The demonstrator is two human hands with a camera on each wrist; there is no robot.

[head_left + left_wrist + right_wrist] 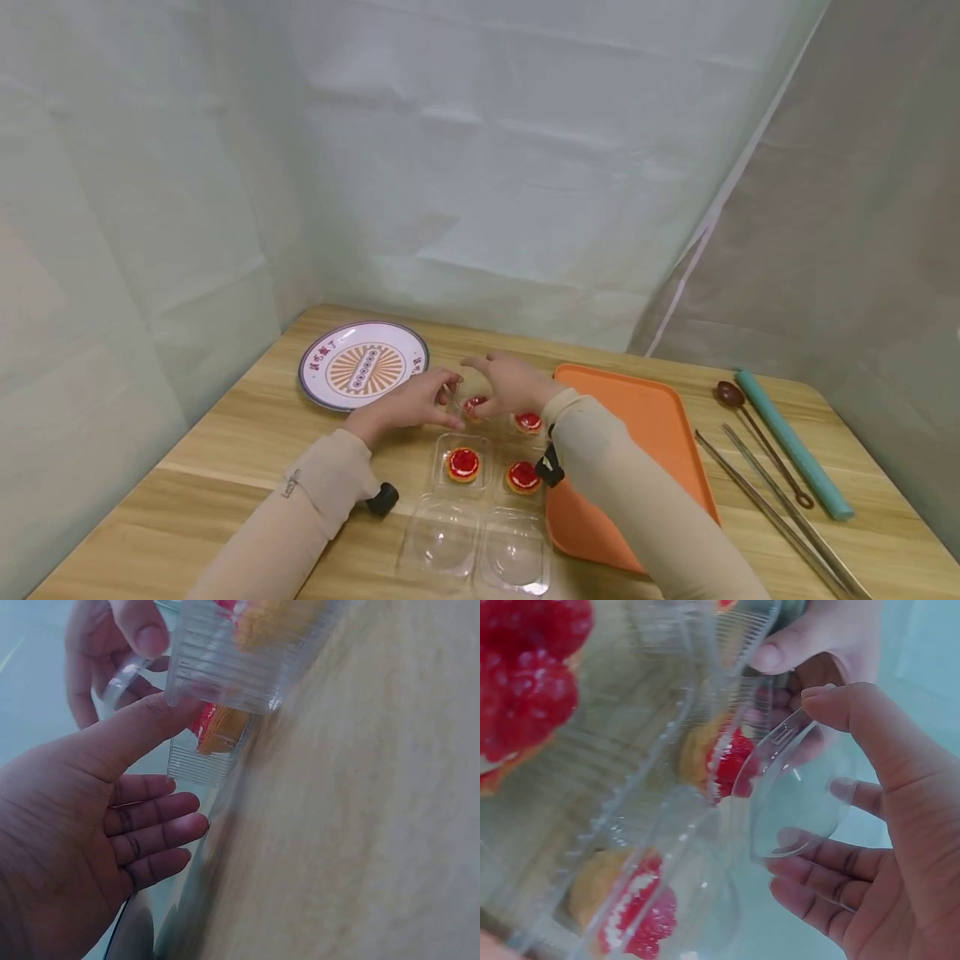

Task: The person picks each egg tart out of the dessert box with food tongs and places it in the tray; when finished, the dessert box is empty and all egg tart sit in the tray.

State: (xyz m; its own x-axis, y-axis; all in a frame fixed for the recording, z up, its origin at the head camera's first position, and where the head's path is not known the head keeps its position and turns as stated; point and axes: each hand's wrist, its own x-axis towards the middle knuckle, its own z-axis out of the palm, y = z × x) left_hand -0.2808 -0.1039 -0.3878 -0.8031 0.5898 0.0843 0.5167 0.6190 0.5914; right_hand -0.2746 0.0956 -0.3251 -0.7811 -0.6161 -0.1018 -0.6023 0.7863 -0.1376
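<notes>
A clear lid is held by fingers of the right hand; those of the left hand are loosely extended nearby.

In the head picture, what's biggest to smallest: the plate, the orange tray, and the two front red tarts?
1. Orange tray, even partly hidden
2. Plate
3. Left front tart and right front tart: too alike to rank

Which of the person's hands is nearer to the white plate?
The left hand is nearer, close by the right side of the white plate in the head view. The right hand is farther right, holding a clear lid.
</notes>
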